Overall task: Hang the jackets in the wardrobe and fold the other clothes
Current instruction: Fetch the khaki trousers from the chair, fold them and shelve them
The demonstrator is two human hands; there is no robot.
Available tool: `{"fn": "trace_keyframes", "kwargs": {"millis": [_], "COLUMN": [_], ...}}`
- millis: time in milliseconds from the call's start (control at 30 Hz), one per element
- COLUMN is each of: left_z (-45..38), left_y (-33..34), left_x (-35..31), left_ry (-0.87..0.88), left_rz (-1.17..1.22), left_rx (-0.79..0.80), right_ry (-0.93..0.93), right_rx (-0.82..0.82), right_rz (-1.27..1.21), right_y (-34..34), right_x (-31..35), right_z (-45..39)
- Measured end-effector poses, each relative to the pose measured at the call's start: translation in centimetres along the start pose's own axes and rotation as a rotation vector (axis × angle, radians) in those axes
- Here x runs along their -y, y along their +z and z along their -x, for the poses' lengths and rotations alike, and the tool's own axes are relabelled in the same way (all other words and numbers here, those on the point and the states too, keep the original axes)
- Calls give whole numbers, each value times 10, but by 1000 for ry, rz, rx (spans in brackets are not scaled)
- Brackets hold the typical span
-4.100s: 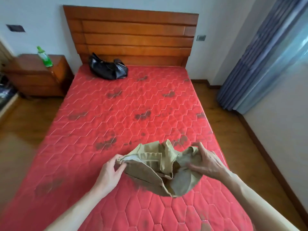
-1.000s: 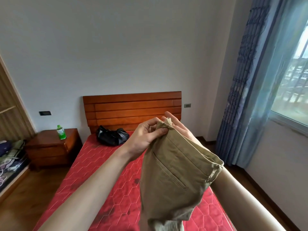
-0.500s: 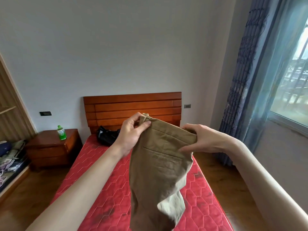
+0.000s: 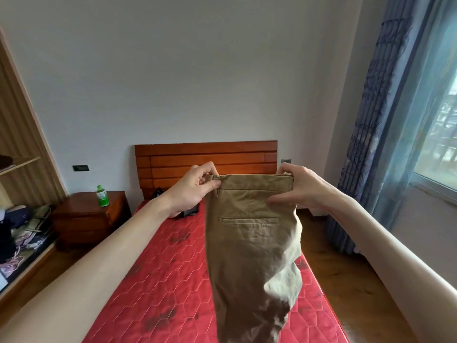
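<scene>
- A pair of khaki trousers (image 4: 249,233) hangs in the air above the red quilted mattress (image 4: 163,288), waistband uppermost and stretched level, a welt pocket facing the camera; the legs drop out of the bottom of the view.
- The left hand (image 4: 195,188) pinches the left end of the waistband, thumb and curled fingers closed on the cloth by a belt loop.
- The right hand (image 4: 300,188) grips the right end of the waistband, fingers curled over the top edge and thumb pressed against the fabric below it.
- The two hands are held well apart at the same height, with both bare forearms reaching forward from the lower corners.
- Behind the trousers stands a wooden headboard (image 4: 205,158) against a pale wall.
- A black bag (image 4: 189,211) lies on the mattress near the headboard, mostly hidden by the left wrist.
- To the left of the bed is a wooden nightstand (image 4: 91,217) with a green bottle (image 4: 102,196) standing upright on it.
- At the far left, an open wardrobe (image 4: 17,154) shows a shelf, and mixed clothes (image 4: 22,229) lie heaped at its base.
- On the right, a blue curtain (image 4: 371,120) hangs beside a window (image 4: 442,134).
</scene>
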State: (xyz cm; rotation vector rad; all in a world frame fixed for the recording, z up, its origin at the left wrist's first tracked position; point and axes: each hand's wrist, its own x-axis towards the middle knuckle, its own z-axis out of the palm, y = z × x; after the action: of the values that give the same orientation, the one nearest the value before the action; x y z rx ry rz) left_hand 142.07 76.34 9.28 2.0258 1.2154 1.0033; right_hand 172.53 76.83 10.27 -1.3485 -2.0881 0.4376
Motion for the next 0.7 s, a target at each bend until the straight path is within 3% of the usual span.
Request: {"fn": "trace_keyframes", "kwargs": {"millis": [167,333,533,700], "left_z": [-2,-1,-2,-7], "left_y": [6,25,44,53], "left_x": [-11,-8,0,8], "left_ry": [2,18,69,16], "left_rz": [-103,-162,-224,-109], "left_rx": [12,-1,4,20], "right_ry": [-42,-82,-95,-56], "right_rx": [-132,-131,-42,130], "right_rz": [22,29,148,330], "right_y": [-7,-9,-15,-19], "right_x": [15,16,8,-4], "right_z": [-5,-5,0,-5]}}
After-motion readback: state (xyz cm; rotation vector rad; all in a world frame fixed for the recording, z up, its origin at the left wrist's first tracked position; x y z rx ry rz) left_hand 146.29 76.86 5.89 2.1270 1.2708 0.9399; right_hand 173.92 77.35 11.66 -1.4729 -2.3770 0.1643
